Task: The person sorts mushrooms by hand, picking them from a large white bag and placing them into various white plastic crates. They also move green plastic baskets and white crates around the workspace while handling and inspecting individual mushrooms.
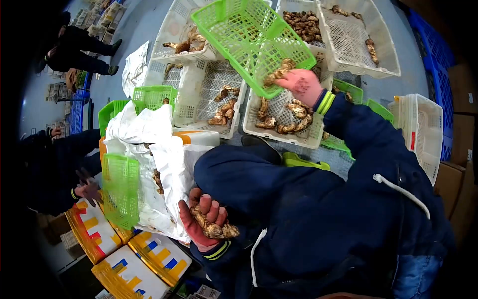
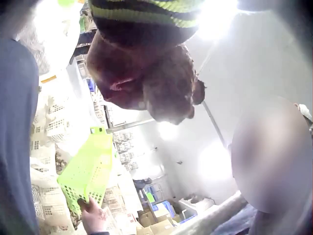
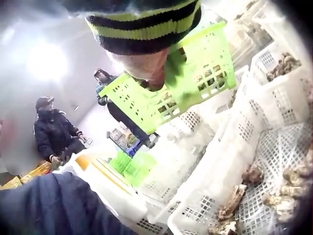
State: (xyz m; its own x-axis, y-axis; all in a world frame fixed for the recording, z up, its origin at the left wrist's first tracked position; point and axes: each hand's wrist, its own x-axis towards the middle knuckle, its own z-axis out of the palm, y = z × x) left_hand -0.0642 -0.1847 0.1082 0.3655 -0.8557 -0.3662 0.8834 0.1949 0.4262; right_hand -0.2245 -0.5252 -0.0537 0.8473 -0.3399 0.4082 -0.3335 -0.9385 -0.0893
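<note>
My left hand (image 1: 204, 219), palm up over my lap, curls its fingers round a knobbly brown-and-white mushroom (image 1: 215, 228). My right hand (image 1: 302, 85) grips the near end of a green plastic basket (image 1: 244, 37), which is raised and tilted above the white crates. Another mushroom (image 1: 280, 71) shows at that end of the basket, right by the right fingertips. In the right wrist view, the thumb side of the right hand (image 3: 146, 66) overlaps the basket's rim. Below it, a white crate (image 1: 294, 137) contains several mushrooms (image 1: 298, 112).
More white crates with mushrooms stand around, one at the upper right (image 1: 358, 37). White cloth (image 1: 169, 164) lies on my left, beside an upright green basket (image 1: 121, 189). Taped foam boxes (image 1: 159, 254) are lower left. Another person's hand (image 1: 88, 189) is at far left.
</note>
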